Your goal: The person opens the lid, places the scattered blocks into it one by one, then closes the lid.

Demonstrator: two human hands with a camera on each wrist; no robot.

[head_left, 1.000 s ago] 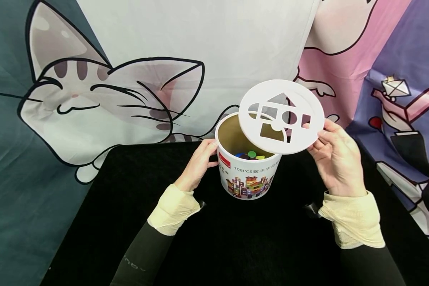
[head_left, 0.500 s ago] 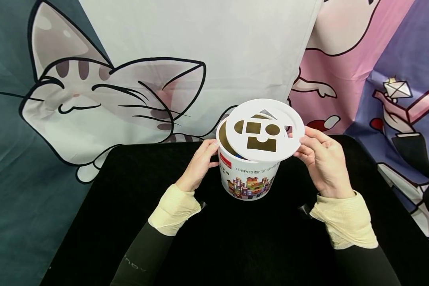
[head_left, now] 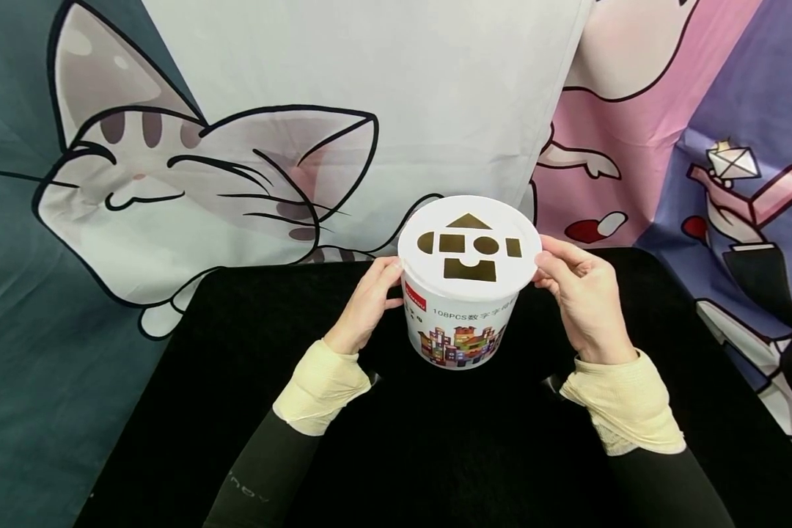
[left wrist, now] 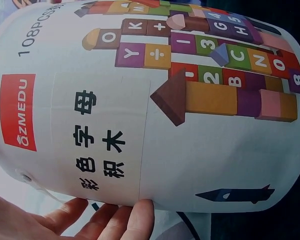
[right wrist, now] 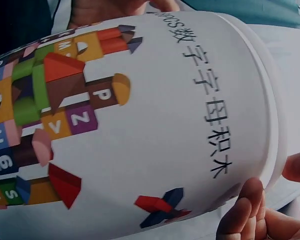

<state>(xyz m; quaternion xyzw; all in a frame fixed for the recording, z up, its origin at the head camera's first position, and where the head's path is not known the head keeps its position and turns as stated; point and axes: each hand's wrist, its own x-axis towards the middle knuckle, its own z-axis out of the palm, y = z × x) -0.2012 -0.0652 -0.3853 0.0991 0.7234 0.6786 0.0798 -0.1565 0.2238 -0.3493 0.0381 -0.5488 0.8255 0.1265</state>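
Note:
A white block bucket [head_left: 460,330] stands upright on the black cloth, printed with colourful blocks and lettering. Its white lid [head_left: 468,245], which has several shape cutouts, now lies over the opening. On the left my left hand [head_left: 363,304] holds the bucket's upper side near the rim; its fingers curl against the wall [left wrist: 165,155] in the left wrist view. My right hand [head_left: 584,304] pinches the lid's right edge between thumb and fingers. In the right wrist view the lid's rim [right wrist: 276,105] meets the bucket. The blocks inside are hidden by the lid.
A black cloth [head_left: 435,455] covers the table. Behind it hangs a backdrop [head_left: 449,95] with cartoon drawings, close to the bucket's far side. Pale wraps [head_left: 320,387] cover both wrists.
My right hand has brought the lid left and down, from tilted over the right side to flat over the bucket's opening. The left hand and bucket have stayed in place.

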